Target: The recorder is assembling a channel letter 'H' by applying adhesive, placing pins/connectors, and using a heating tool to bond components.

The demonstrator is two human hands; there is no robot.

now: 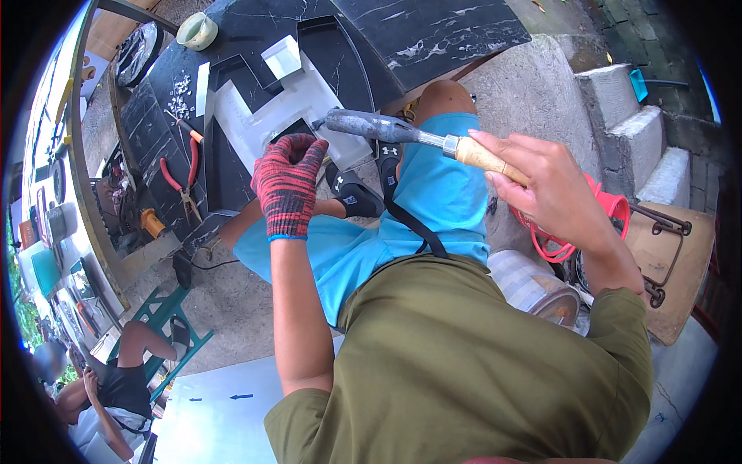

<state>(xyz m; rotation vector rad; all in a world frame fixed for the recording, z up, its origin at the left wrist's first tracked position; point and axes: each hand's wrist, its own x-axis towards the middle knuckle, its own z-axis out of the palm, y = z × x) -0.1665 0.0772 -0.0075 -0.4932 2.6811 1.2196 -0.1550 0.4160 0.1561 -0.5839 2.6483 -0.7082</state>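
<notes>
My right hand (541,178) is closed round the wooden handle of a soldering iron (371,126) with a thick, dark metal barrel. Its tip points left, just above my left hand (287,174). That hand wears a red and black knitted glove. Its fingers are curled in at the lower part of a metal channel letter (255,116), with a pale silvery face and black upright side strips. What the gloved fingers hold, if anything, is hidden.
On the dark marbled table (456,39) lie red-handled pliers (192,166), a thin tool with an orange handle (185,126), small pale bits (180,94) and a round pale tub (197,31). A red basket (610,207) stands at right. Another person (116,387) sits at lower left.
</notes>
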